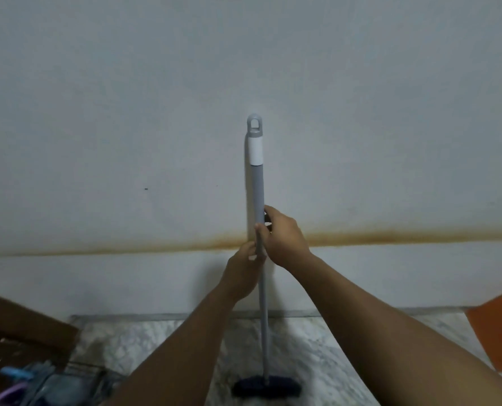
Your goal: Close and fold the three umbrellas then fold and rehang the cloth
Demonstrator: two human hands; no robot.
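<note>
Obs.: grey broom handle stands near upright against the white wall, hanging loop at 12 o'clock, dark brush head on the marbled floor at 6 o'clock. Open floor lies either side of the head. Limits: dark wooden furniture edge at 8 o'clock, a rack of blurred blue and purple items below it, an orange panel at 4 o'clock. A rust-brown stain line crosses the wall at hand height. Left hand grips the handle, fingers curled round it; right hand just above, fingers and thumb pinching it. Umbrellas and cloth: not in sight.
</note>
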